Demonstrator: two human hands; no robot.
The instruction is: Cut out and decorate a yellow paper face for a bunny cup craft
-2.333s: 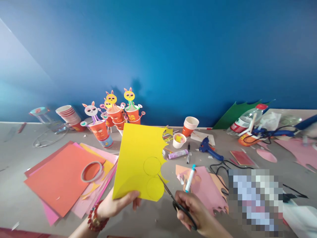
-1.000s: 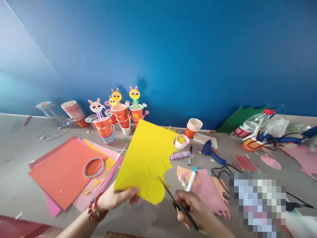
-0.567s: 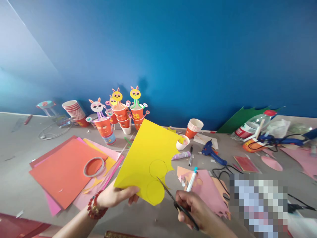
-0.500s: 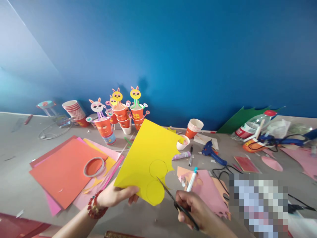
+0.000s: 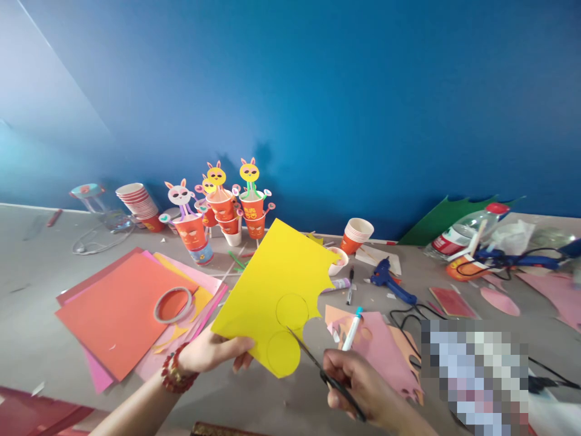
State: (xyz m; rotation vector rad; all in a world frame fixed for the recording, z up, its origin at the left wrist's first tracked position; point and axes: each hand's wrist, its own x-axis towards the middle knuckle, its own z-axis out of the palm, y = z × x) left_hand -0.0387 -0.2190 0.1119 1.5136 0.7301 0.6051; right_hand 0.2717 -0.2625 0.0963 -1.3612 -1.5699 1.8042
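My left hand (image 5: pixel 222 351) pinches the lower left edge of a yellow sheet of paper (image 5: pixel 267 272), thumb on top and fingers beneath. Two circles are drawn on the sheet near its lower right, and that edge is scalloped by curved cuts. Black scissors (image 5: pixel 331 381) are gripped in my right hand (image 5: pixel 354 381). Their blades reach into the paper between the two drawn circles. The lower circle stays joined to the sheet on its left side.
Coloured paper sheets (image 5: pixel 122 309) with a tape roll (image 5: pixel 173 304) lie left. Cups with rabbit figures (image 5: pixel 195 233) stand behind. Right are a white marker (image 5: pixel 353 330), a blue glue gun (image 5: pixel 390 281), stacked cups (image 5: pixel 356 236), pink paper scraps (image 5: pixel 376 357) and a bottle (image 5: pixel 463 233).
The yellow sheet has turned slightly clockwise, its top corner shifting right. My left hand has moved slightly with it; the scissors stay at nearly the same place.
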